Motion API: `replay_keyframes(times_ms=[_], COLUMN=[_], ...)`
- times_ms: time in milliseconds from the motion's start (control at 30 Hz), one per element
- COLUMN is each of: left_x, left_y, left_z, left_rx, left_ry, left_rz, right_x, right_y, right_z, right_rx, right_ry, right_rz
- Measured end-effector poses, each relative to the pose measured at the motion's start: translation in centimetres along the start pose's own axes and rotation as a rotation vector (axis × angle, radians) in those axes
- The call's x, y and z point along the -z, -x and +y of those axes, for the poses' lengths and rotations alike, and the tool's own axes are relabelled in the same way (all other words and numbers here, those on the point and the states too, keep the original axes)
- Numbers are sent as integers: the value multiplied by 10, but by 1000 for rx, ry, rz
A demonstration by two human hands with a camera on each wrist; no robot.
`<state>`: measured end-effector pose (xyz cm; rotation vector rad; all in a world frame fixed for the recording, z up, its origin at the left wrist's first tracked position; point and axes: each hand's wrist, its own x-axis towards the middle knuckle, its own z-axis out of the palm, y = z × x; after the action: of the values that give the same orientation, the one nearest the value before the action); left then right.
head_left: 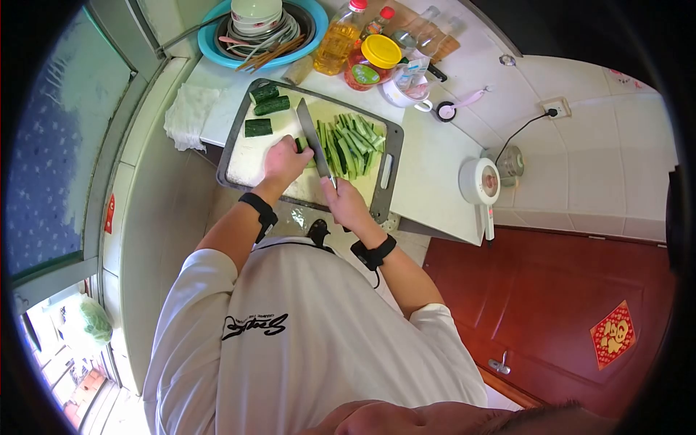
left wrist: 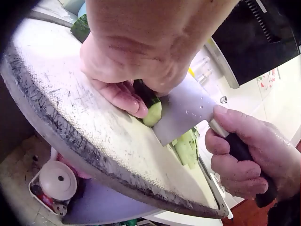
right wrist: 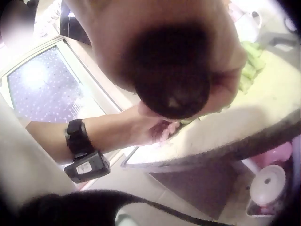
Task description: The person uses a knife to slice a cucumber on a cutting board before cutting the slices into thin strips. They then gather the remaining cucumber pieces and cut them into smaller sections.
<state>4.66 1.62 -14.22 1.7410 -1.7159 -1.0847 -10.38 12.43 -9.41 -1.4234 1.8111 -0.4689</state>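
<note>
The right hand point(head_left: 347, 204) point(left wrist: 254, 153) grips the black handle point(left wrist: 241, 149) of a broad knife, its blade point(left wrist: 183, 110) standing against the cut end of a cucumber piece point(left wrist: 153, 114). Curled fingers of the left hand point(head_left: 285, 161) point(left wrist: 131, 52) hold that piece down on the cutting board point(head_left: 243, 163). Right of the blade lies a pile of cucumber strips point(head_left: 351, 145). Several short cucumber chunks point(head_left: 258, 127) rest at the board's upper left. In the right wrist view, the right hand point(right wrist: 174, 52) and the handle's dark end point(right wrist: 171, 75) hide the blade.
Behind the board stand a blue basin point(head_left: 206, 51) of dishes, an oil bottle point(head_left: 337, 47), a yellow-lidded jar point(head_left: 380, 51) and a white mug point(head_left: 406, 96). A white cloth point(head_left: 190, 116) hangs at the counter's left; a small white pot point(head_left: 478, 181) stands at its right end.
</note>
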Motion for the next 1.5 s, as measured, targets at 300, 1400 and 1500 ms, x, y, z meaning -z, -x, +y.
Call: replay_keyframes(times_ms=[300,1400,1500], left_x=[-2,5,5], left_y=[0,13,13], left_z=[-3,3,3], left_rx=[78,-100,-110], left_ry=[29,-101,-96], left_rz=[-23,34,57], right_x=[25,4,-2], right_y=[36,11,-6], right_z=[-16,-11,-11], right_rx=[-11,35,14], right_ry=[-106,123,64], right_rz=[-80,-7,9])
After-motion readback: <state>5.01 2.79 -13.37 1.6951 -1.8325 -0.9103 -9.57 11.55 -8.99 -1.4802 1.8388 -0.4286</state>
